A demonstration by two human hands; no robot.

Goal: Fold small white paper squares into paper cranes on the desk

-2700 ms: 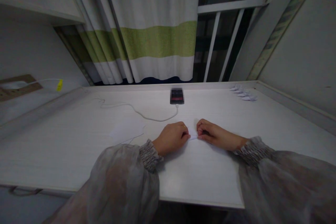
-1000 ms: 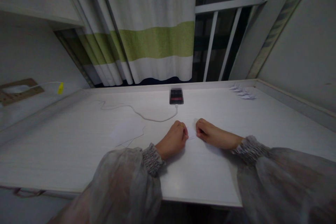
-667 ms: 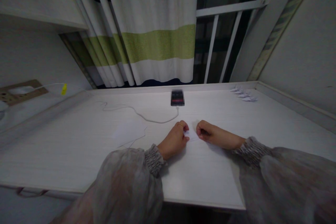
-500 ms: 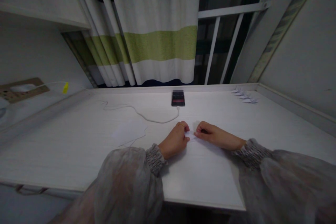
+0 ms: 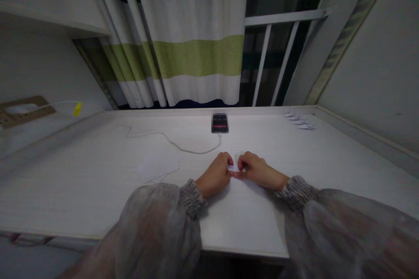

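A small piece of white paper (image 5: 233, 168) is between my two hands, low over the white desk (image 5: 242, 222). My left hand (image 5: 218, 175) pinches its left side, fingers curled and thumb pointing right. My right hand (image 5: 257, 170) closes on the other side, with its thumb tip touching or nearly touching the left thumb. Most of the paper is hidden by the fingers, so its folds cannot be made out. Left of my hands, white paper sheets (image 5: 159, 166) lie flat on the desk.
A dark device (image 5: 219, 123), blurred out, lies near the back edge with a white cable (image 5: 196, 152) running left. Several folded paper pieces (image 5: 299, 120) stand in a row at the back right. A power strip (image 5: 26, 110) is on the left wall. A striped curtain (image 5: 196, 56) hangs behind.
My right hand has moved left, closer to my left hand, and the thumbs have come together at the paper. The view has shifted slightly.
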